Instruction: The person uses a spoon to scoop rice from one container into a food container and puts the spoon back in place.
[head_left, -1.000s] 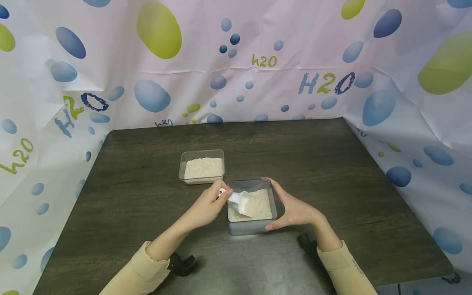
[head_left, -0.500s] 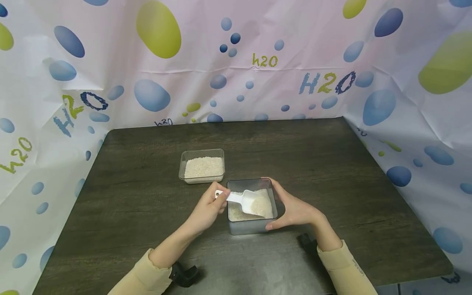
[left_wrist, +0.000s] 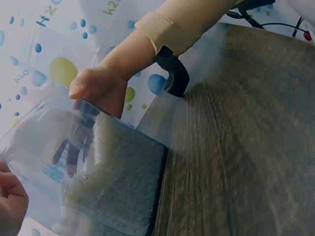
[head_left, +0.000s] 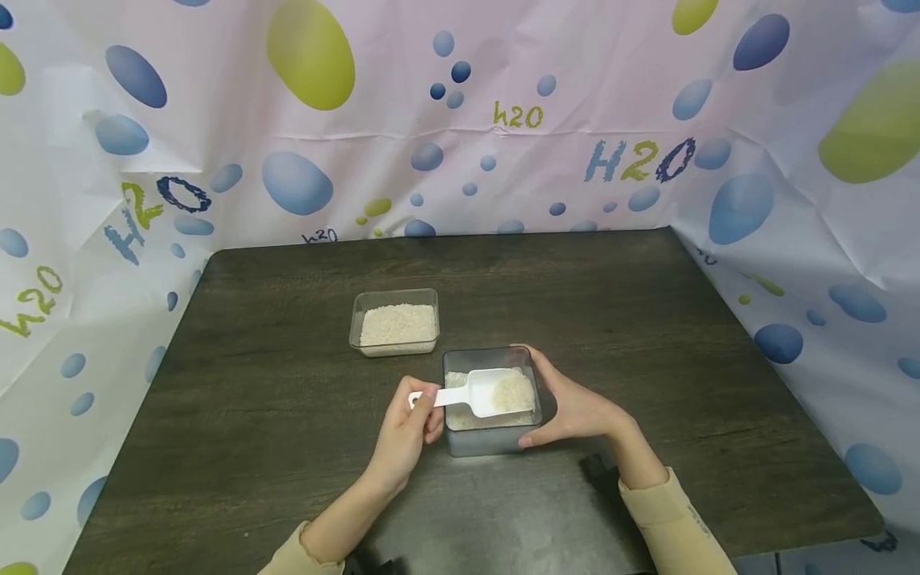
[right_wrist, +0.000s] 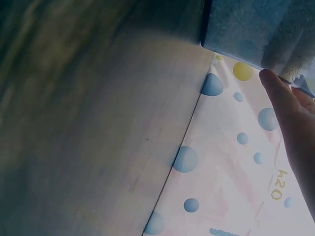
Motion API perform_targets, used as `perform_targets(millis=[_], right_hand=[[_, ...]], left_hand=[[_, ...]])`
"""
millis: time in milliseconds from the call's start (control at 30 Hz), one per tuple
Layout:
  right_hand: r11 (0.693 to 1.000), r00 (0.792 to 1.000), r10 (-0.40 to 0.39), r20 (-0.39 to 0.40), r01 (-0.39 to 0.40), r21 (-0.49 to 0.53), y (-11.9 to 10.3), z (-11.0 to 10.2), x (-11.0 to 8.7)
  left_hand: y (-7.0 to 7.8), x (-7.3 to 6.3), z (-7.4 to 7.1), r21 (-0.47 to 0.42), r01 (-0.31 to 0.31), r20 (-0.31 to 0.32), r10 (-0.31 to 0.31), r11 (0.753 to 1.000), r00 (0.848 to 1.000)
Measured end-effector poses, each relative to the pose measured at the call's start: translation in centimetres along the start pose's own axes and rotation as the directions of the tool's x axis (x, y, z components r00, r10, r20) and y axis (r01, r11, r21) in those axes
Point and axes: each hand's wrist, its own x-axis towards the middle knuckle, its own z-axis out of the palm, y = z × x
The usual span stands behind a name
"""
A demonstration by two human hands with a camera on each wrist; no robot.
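Note:
My left hand point(head_left: 404, 427) pinches the handle of a white scoop point(head_left: 474, 391), thumb on top. The scoop is level above the rice in a clear grey square container point(head_left: 489, 444), and white rice grains point(head_left: 513, 394) lie in its bowl. My right hand point(head_left: 575, 406) grips that container's right side, thumb at the front corner and fingers round the back one. Through the clear wall, the left wrist view shows the piled rice point(left_wrist: 125, 172) and, faintly, the scoop. In the right wrist view my thumb point(right_wrist: 275, 91) presses the container's side.
A shallower clear container point(head_left: 394, 350) of rice stands behind and left of the grey one. Both are on a dark wooden table point(head_left: 273, 383). A white sheet point(head_left: 374, 104) with coloured dots hangs behind the table and along its sides.
My left hand has lifted the scoop out of the rice, levelled it with rice in its bowl, and drawn slightly toward me. The right hand has stayed on the container.

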Motion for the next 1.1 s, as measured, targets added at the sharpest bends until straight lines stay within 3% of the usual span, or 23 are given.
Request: perform_targets(millis=[367,667,800,1100], right_hand=[[1.000,1.000,0.012,-0.005,-0.012,0.001,-0.2,0.0,0.0],[1.000,1.000,-0.008,0.000,0.008,0.008,-0.3,-0.1,0.0],[1.000,1.000,-0.007,-0.002,0.007,0.011,-0.3,-0.1,0.0],[1.000,1.000,-0.012,-0.003,0.012,0.022,0.1,0.0,0.1]], left_hand=[[-1.0,-0.8,-0.6,-0.170,-0.108,-0.048,0.102,0.979,0.994],[-1.7,-1.0,-0.6,-0.372,-0.150,-0.028,0.151,0.916,0.988],[-2.0,-1.0,-0.5,-0.405,-0.161,-0.021,0.167,0.900,0.986],[-1.7,-0.9,-0.7,-0.401,-0.207,-0.024,0.215,0.892,0.976]])
